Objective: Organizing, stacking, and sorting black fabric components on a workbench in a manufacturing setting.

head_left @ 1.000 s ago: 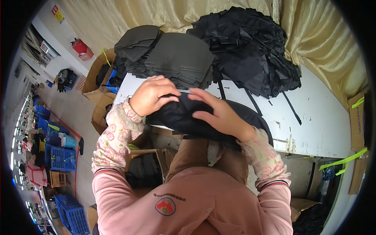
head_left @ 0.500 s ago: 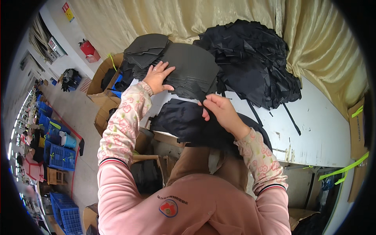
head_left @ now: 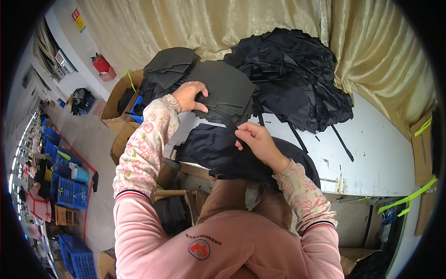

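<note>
A stack of dark grey, curved-edged sheets (head_left: 220, 81) lies on the white table. My left hand (head_left: 189, 96) rests at the stack's left edge, its fingers bent and its thumb apart from them; nothing shows in its grip. Just in front of the stack, my right hand (head_left: 258, 142) is closed, pinching a narrow black strip (head_left: 231, 126) between thumb and fingertips. Whether the strip joins a sheet cannot be made out. Below both hands, black fabric pieces (head_left: 209, 146) spread over the table's front edge and reach under my right wrist.
A smaller grey stack (head_left: 171, 63) stands at the back left. A large heap of black fabric pieces (head_left: 297, 79) fills the back right, with loose strips (head_left: 342, 143) beside it. Cardboard boxes (head_left: 121, 111) stand left of the table (head_left: 371, 153); a gold curtain (head_left: 260, 18) hangs behind.
My left hand has gone from spread flat on the stack to bent fingers at its left edge. My right hand has shifted slightly left and down, still pinching the strip.
</note>
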`<act>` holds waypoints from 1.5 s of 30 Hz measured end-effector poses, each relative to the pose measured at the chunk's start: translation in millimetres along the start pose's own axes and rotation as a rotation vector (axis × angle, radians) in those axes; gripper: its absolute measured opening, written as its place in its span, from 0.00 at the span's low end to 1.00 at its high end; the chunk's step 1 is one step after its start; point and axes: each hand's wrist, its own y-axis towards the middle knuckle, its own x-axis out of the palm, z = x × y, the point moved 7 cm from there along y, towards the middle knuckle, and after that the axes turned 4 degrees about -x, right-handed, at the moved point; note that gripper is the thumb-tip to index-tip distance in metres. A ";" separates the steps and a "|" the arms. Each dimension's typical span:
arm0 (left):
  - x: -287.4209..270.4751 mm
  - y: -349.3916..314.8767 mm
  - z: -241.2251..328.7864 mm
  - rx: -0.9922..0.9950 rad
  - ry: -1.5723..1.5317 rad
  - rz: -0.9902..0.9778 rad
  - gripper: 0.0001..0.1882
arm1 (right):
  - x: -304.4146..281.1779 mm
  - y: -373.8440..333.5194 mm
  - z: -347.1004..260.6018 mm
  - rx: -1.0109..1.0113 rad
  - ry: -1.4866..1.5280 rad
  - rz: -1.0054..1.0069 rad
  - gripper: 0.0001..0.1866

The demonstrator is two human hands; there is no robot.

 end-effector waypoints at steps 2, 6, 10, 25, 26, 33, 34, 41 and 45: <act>0.7 -5.5 -8.1 -0.019 -0.140 0.069 0.22 | -2.8 1.3 7.2 -0.006 -0.026 0.038 0.06; -22.7 -20.8 14.3 0.011 -0.147 0.342 0.11 | -8.1 2.4 8.4 -0.104 -0.051 0.084 0.06; -27.6 -45.8 28.6 -0.059 -0.794 0.599 0.18 | 0.2 2.1 -29.6 -0.376 -0.312 0.209 0.06; 23.4 -66.9 131.0 0.128 -1.029 0.385 0.19 | 1.1 -16.2 -77.5 -0.516 -0.489 0.287 0.07; 16.5 -65.7 134.6 0.126 -1.036 0.373 0.19 | -3.0 -17.2 -78.1 -0.529 -0.568 0.257 0.07; -4.8 -82.1 173.2 0.437 -0.050 0.525 0.29 | -50.8 -73.8 -91.3 -0.078 0.122 -0.072 0.27; -4.5 -82.6 173.9 0.435 -0.061 0.521 0.29 | -44.4 -79.6 -94.7 -0.068 0.122 -0.066 0.27; 3.7 -103.6 119.4 0.222 -1.119 0.664 0.21 | -112.3 -116.7 -26.9 0.133 0.002 0.378 0.18; 8.6 -134.3 59.5 -0.066 -1.276 1.058 0.11 | -153.2 -156.3 18.8 0.364 -0.151 0.518 0.16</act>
